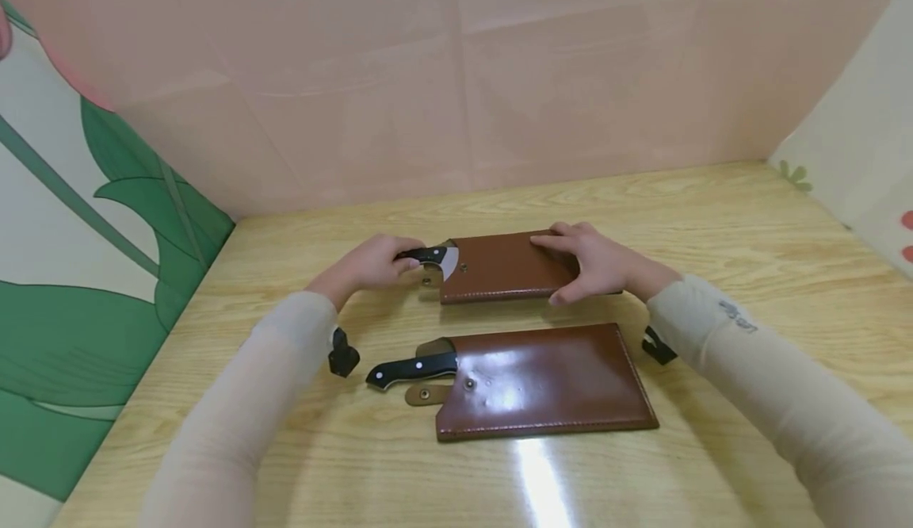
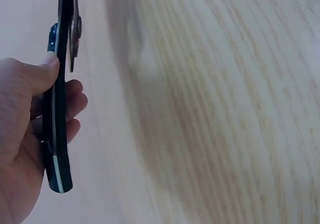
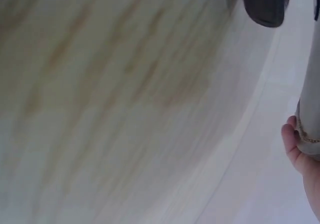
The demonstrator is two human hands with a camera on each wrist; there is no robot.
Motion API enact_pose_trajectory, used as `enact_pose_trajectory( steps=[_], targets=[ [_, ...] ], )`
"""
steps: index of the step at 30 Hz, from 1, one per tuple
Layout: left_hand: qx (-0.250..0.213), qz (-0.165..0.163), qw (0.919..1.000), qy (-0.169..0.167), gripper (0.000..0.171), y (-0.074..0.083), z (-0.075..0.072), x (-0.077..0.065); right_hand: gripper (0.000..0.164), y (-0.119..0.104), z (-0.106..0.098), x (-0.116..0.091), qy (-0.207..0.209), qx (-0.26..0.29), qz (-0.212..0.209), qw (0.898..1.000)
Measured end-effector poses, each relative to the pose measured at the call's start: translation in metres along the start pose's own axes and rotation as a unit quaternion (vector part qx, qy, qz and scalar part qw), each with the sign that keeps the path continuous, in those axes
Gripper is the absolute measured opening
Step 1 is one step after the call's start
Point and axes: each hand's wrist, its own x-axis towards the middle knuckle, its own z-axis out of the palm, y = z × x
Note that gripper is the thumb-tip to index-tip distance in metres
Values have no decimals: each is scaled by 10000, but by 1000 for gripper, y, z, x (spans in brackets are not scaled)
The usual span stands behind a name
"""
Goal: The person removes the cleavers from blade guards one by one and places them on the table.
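My left hand [image 1: 381, 262] grips the black riveted handle of a cleaver [image 1: 425, 254] at the back of the table. A crescent of its silver blade shows at the mouth of a brown leather sheath [image 1: 499, 270]; the rest is hidden inside. Across the sheath's right part my right hand [image 1: 599, 262] holds it, thumb at the near edge, fingers over the far side. A shadow lies under this sheath. In the left wrist view, thumb and fingers wrap the handle [image 2: 57, 119]. The right wrist view catches only part of the right hand [image 3: 310, 184] at the edge.
Nearer me lies a second brown sheath [image 1: 549, 409], with a black cleaver handle [image 1: 414, 368] sticking out leftward and a snap strap [image 1: 426, 394] hanging loose. Behind the wooden table [image 1: 342, 457] stands a pink wall [image 1: 357, 92]; a green leaf-painted panel [image 1: 57, 353] borders the left.
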Motion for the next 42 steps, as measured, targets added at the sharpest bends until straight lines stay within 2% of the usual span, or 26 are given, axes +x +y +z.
enact_pose_trajectory(
  steps=[6,16,22,27,34,42],
  targets=[
    [-174,50,9995,240,31,3,-7,-1,92,-1,-3,-2,258,-50,-105,9996],
    [-65,235,9993,300,33,-1,-11,-2,91,-1,-2,-3,369,-55,-260,9990],
    [-85,215,9993,303,34,-3,-12,-1,90,0,-1,-3,470,-92,-414,9980],
    [-71,233,9991,346,34,-3,-11,-1,90,0,0,-3,522,-114,-412,9977],
    [-106,60,9993,345,38,-3,-10,0,90,0,-1,-4,627,-173,-403,9971],
    [-85,74,9992,385,38,-4,-10,-2,89,3,-1,-6,808,-182,-506,9953]
  ],
)
